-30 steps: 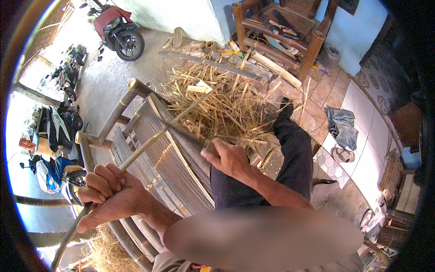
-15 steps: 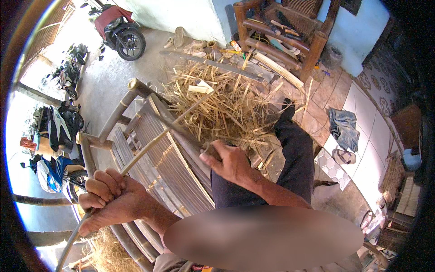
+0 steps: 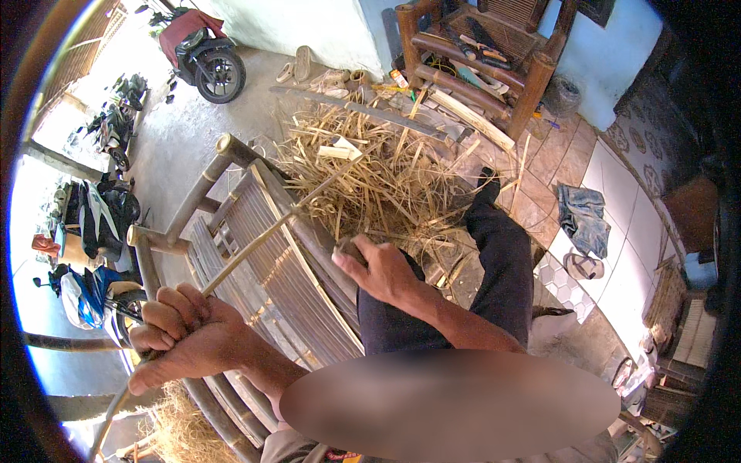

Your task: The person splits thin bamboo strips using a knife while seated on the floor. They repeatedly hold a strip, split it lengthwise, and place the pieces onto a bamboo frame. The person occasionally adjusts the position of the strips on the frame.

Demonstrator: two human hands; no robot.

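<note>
A thin bamboo strip (image 3: 255,241) is gripped in the left hand (image 3: 185,336), low in the lower left of the frame, fingers curled tight around it so it can be kept taut. From there the strip runs up and to the right, across the slatted bamboo bench (image 3: 262,270) that is tipped toward the wearer, and on into the mess of shavings.

The right hand (image 3: 382,270), just left of centre, is closed around a dark handle, probably a knife (image 3: 347,248), though the blade itself is hidden behind the frame rail, so that part is a bit of a guess. It is held right against the rail of the bench, close to where the strip crosses, which makes sense if the strip is being worked against an edge.

The bench is laid slanted across the lap, one dark trouser leg (image 3: 502,262) stretched out to the upper right, seemingly to brace it.

Above centre, a big pile of bamboo shavings (image 3: 378,170) is spread over the floor. A wooden chair (image 3: 478,54) with tools laid on its seat is seen at top centre, a motorbike (image 3: 204,50) at the upper left, and a crumpled cloth (image 3: 583,220) on the tiles at right.
</note>
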